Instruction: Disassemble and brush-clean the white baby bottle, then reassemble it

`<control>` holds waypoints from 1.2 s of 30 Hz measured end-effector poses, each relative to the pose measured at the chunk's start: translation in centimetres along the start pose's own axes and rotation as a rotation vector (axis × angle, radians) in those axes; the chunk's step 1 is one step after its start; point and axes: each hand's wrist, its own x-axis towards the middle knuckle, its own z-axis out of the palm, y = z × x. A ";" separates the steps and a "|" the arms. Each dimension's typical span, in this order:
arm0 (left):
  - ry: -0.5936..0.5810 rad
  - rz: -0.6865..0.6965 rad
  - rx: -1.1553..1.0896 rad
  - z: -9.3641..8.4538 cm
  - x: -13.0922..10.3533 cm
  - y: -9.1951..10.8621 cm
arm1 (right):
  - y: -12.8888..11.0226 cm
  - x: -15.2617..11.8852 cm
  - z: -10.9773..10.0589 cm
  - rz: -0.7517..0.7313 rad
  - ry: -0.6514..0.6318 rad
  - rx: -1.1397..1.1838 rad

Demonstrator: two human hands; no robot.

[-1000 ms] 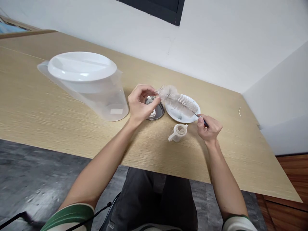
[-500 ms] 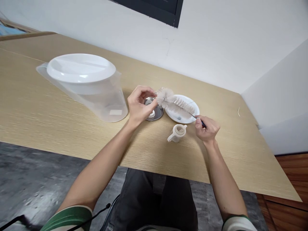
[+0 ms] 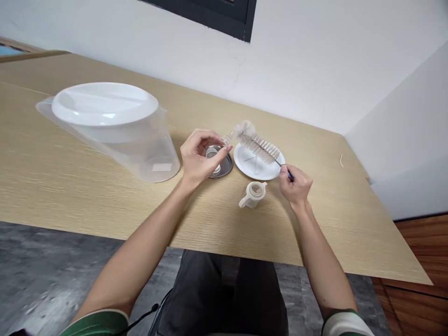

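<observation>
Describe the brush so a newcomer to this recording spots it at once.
On the wooden table, find the white plate just right of the picture's middle. The brush slants over it, its handle in the right hand. Long pale bristles set it apart from the smooth plate and the small translucent cup nearby.

The short left sleeve was green with a thin pale edge; the short right sleeve was banded dark green and off-white. The trousers were charcoal-black, the left hand and right hand bare.
</observation>
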 end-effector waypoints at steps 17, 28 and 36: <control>0.036 -0.035 -0.007 -0.1 0.0 -1.3 | -0.3 -0.1 -0.2 -0.139 0.071 0.124; 0.028 -0.050 -0.017 0.0 0.0 -0.6 | 0.2 -0.1 -0.1 -0.037 0.001 0.025; 0.030 -0.034 0.001 0.0 0.1 -0.4 | -0.2 0.1 0.1 0.035 -0.015 -0.018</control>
